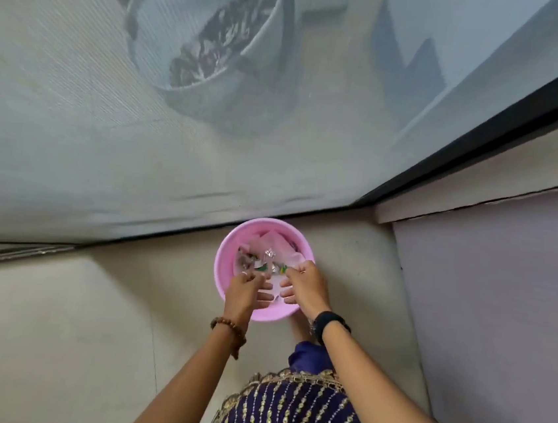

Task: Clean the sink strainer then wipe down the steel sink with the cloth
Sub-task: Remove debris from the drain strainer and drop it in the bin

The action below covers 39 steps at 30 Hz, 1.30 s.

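On the floor before us, hard against the dark track of the sliding door, sits a round pink bin (221, 267), its mouth facing straight up at us, so it has no long axis to speak of. Inside it we see crumpled scraps (267, 261): pale wrappers, something shiny, a bit of green. We cannot make out the sink strainer among them or in our grasp, nor any cloth or sink. Our left hand (245, 288) reaches over the near rim, fingers partly curled; whether they hold anything we cannot tell. Our right hand (304, 283) is over the right side of the bin, its upper fingers curled toward the scraps as if pinching, though what, if anything, is too small to tell; its lower fingers stick out toward the left hand. A beaded bracelet (229, 326) circles our left wrist and a black band (329, 323) our right. Beyond the door's mesh screen (75, 103), a blurred grey pot (203, 38) stands outside. A pale lilac wall (502, 303) rises at right.
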Each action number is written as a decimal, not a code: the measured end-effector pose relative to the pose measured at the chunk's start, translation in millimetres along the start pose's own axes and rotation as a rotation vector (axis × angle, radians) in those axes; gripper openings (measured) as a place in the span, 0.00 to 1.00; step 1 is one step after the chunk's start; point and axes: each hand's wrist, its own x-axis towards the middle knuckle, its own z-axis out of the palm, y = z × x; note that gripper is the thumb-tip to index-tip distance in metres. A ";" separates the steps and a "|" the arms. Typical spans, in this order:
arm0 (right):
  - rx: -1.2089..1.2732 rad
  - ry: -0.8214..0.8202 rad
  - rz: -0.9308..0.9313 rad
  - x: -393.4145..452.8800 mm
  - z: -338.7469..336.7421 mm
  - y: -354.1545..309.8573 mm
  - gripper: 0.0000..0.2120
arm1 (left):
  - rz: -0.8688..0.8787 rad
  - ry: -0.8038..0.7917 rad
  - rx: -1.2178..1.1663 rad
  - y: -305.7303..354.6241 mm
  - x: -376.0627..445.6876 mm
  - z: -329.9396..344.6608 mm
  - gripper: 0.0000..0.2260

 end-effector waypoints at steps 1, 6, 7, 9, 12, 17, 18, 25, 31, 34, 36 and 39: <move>0.095 0.013 -0.003 -19.7 -8.9 -11.2 0.05 | -0.033 -0.026 -0.108 13.3 -21.1 1.3 0.06; 0.438 0.084 -0.082 -135.1 -56.8 -76.7 0.08 | -0.059 -0.195 -0.485 84.1 -152.6 3.0 0.11; 0.495 0.091 -0.112 -163.0 -67.8 -90.7 0.08 | -0.040 -0.220 -0.504 96.1 -183.6 1.3 0.11; 0.613 0.085 -0.165 -218.8 -87.8 -114.4 0.09 | 0.009 -0.300 -0.565 115.5 -241.8 -3.7 0.12; 0.774 0.049 -0.264 -312.1 -122.1 -137.4 0.12 | 0.076 -0.456 -0.612 136.5 -329.6 -6.0 0.14; 0.916 0.061 -0.460 -437.3 -181.3 -135.8 0.15 | 0.171 -0.702 -0.428 149.8 -448.3 19.3 0.15; 0.938 0.080 -0.496 -454.4 -192.9 -131.8 0.16 | 0.181 -0.747 -0.410 150.9 -464.7 26.6 0.15; 1.092 0.476 -0.612 -545.8 -290.8 -67.7 0.10 | 0.243 -1.018 -0.110 139.7 -571.7 119.6 0.19; 1.185 0.832 -0.575 -580.6 -382.1 13.2 0.05 | 0.147 -1.218 0.192 107.1 -624.5 235.7 0.18; 1.249 0.944 -0.510 -585.7 -432.0 55.6 0.05 | 0.120 -1.271 0.322 84.9 -643.4 301.9 0.17; 1.262 1.011 -0.480 -587.5 -466.3 86.0 0.05 | 0.106 -1.278 0.385 66.3 -654.0 350.2 0.16; 1.257 1.109 -0.418 -588.3 -512.4 133.1 0.05 | 0.156 -1.229 0.501 34.5 -670.5 420.1 0.17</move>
